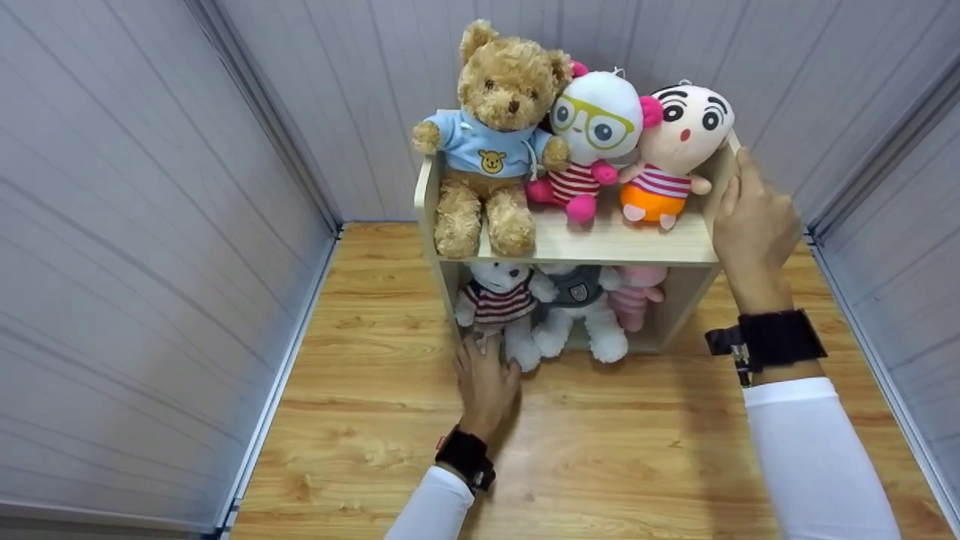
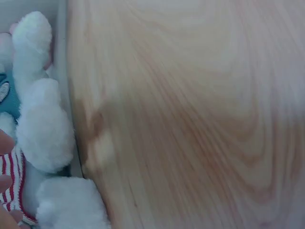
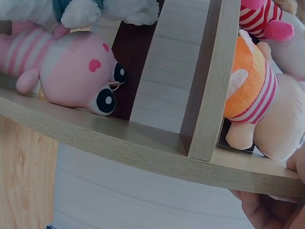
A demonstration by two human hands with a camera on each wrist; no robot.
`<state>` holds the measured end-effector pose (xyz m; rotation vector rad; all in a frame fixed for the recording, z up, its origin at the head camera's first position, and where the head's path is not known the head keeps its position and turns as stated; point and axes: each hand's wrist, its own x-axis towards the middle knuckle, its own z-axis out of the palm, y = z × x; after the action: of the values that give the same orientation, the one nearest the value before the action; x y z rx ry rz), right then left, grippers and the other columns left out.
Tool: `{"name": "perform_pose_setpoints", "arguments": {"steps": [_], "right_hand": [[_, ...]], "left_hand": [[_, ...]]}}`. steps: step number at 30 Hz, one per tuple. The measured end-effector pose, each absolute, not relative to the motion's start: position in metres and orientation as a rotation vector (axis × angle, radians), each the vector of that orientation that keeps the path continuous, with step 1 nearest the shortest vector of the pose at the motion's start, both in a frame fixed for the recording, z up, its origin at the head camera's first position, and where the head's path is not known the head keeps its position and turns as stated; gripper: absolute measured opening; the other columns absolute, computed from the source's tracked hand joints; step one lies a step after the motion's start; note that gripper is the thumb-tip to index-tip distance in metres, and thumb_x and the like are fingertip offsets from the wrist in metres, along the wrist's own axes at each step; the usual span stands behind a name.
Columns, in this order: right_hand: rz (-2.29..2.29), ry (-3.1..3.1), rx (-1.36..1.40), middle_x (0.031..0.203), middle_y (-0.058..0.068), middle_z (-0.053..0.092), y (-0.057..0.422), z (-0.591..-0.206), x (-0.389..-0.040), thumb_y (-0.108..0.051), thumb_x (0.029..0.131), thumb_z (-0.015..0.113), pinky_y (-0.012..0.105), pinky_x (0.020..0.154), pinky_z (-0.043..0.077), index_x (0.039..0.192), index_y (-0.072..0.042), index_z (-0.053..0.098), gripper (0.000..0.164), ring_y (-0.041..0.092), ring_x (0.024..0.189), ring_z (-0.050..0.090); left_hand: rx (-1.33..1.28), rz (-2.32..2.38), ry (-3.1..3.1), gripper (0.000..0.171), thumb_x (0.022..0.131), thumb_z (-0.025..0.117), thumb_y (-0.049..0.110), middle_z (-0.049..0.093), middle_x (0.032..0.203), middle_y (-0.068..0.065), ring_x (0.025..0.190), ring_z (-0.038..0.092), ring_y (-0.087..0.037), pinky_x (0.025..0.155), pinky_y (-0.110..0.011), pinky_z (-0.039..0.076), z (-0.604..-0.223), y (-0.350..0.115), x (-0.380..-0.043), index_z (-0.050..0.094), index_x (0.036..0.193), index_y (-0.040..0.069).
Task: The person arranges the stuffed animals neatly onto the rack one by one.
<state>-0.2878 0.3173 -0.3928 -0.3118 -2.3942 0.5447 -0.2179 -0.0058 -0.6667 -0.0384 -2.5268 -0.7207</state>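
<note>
A small two-tier wooden shelf (image 1: 622, 244) holds several plush toys. My right hand (image 1: 757, 221) grips its right side panel, with curled fingers (image 3: 259, 210) on the outer face in the right wrist view. Low at the front left, my left hand (image 1: 486, 386) touches the leg area of a white plush toy in a striped shirt (image 1: 504, 306), fingers extended and covering part of it. In the left wrist view only fingertips (image 2: 5, 183) show, beside the striped shirt. Next to that toy sits a white plush in a grey top (image 1: 576, 289), then a pink striped plush (image 1: 634, 296).
On the upper tier sit a brown teddy bear (image 1: 491, 161) in blue, a plush with yellow glasses (image 1: 596, 124) and a plush in orange shorts (image 1: 660, 187). Pale panel walls (image 1: 150, 225) stand on both sides and behind. The floor (image 1: 360, 405) is wood-patterned.
</note>
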Motion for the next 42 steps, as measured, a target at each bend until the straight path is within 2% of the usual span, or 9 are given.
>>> {"name": "perform_pose_setpoints", "arguments": {"steps": [4, 8, 13, 17, 23, 30, 35, 42], "right_hand": [[0.550, -2.383, -0.303, 0.083, 0.030, 0.064, 0.317, -0.393, -0.288, -0.030, 0.107, 0.044, 0.049, 0.055, 0.033, 0.148, -0.022, 0.055, 0.044, 0.046, 0.064, 0.055], [0.547, -2.370, -0.286, 0.076, 0.027, 0.061, 0.316, -0.393, -0.289, -0.031, 0.106, 0.044, 0.045, 0.053, 0.031, 0.147, -0.021, 0.056, 0.043, 0.042, 0.060, 0.051], [0.547, -2.386, -0.296, 0.083, 0.031, 0.064, 0.316, -0.393, -0.289, -0.031, 0.107, 0.043, 0.051, 0.054, 0.034, 0.149, -0.023, 0.054, 0.044, 0.046, 0.063, 0.054], [0.543, -2.405, -0.305, 0.090, 0.033, 0.066, 0.316, -0.393, -0.289, -0.032, 0.107, 0.042, 0.055, 0.056, 0.037, 0.150, -0.023, 0.052, 0.045, 0.049, 0.066, 0.056], [0.545, -2.395, -0.297, 0.085, 0.032, 0.065, 0.316, -0.393, -0.289, -0.030, 0.107, 0.043, 0.051, 0.054, 0.036, 0.149, -0.021, 0.054, 0.044, 0.046, 0.064, 0.055], [0.550, -2.388, -0.311, 0.080, 0.029, 0.063, 0.317, -0.392, -0.288, -0.032, 0.107, 0.042, 0.048, 0.053, 0.034, 0.148, -0.023, 0.054, 0.044, 0.045, 0.063, 0.054], [0.561, -2.384, -0.309, 0.087, 0.032, 0.065, 0.317, -0.393, -0.288, -0.030, 0.106, 0.044, 0.055, 0.057, 0.038, 0.149, -0.023, 0.054, 0.044, 0.050, 0.069, 0.058], [0.562, -2.418, -0.314, 0.084, 0.031, 0.063, 0.318, -0.392, -0.287, -0.031, 0.107, 0.043, 0.050, 0.054, 0.036, 0.151, -0.023, 0.051, 0.046, 0.045, 0.065, 0.055]], "left_hand": [[-0.095, -0.755, -2.461, 0.033, 0.080, 0.072, 0.022, 0.059, 0.119, -0.017, 0.115, 0.053, -0.036, 0.099, -0.054, 0.043, -0.663, -0.006, -0.213, 0.068, 0.109, 0.009], [-0.121, -0.776, -2.403, 0.031, 0.077, 0.074, 0.015, 0.059, 0.113, -0.014, 0.110, 0.055, -0.034, 0.096, -0.052, 0.044, -0.661, -0.007, -0.208, 0.068, 0.107, 0.009], [-0.119, -0.810, -2.356, 0.031, 0.077, 0.076, 0.010, 0.060, 0.110, -0.014, 0.105, 0.057, -0.033, 0.092, -0.050, 0.046, -0.661, -0.009, -0.203, 0.068, 0.107, 0.009], [-0.095, -0.844, -2.354, 0.030, 0.078, 0.076, 0.010, 0.061, 0.112, -0.014, 0.108, 0.058, -0.033, 0.091, -0.051, 0.046, -0.662, -0.011, -0.200, 0.066, 0.106, 0.012], [-0.057, -0.921, -2.358, 0.033, 0.079, 0.076, 0.012, 0.062, 0.110, -0.012, 0.103, 0.058, -0.031, 0.091, -0.050, 0.045, -0.665, -0.017, -0.194, 0.066, 0.110, 0.011], [-0.001, -0.976, -2.368, 0.035, 0.080, 0.072, 0.013, 0.061, 0.113, -0.014, 0.107, 0.056, -0.032, 0.094, -0.051, 0.044, -0.665, -0.023, -0.191, 0.064, 0.113, 0.010], [0.028, -1.028, -2.366, 0.034, 0.082, 0.072, 0.013, 0.059, 0.115, -0.013, 0.111, 0.056, -0.031, 0.096, -0.050, 0.044, -0.664, -0.028, -0.188, 0.063, 0.115, 0.009], [0.033, -1.031, -2.364, 0.033, 0.082, 0.073, 0.013, 0.060, 0.115, -0.012, 0.113, 0.055, -0.030, 0.097, -0.050, 0.044, -0.663, -0.031, -0.185, 0.064, 0.113, 0.008]]}}
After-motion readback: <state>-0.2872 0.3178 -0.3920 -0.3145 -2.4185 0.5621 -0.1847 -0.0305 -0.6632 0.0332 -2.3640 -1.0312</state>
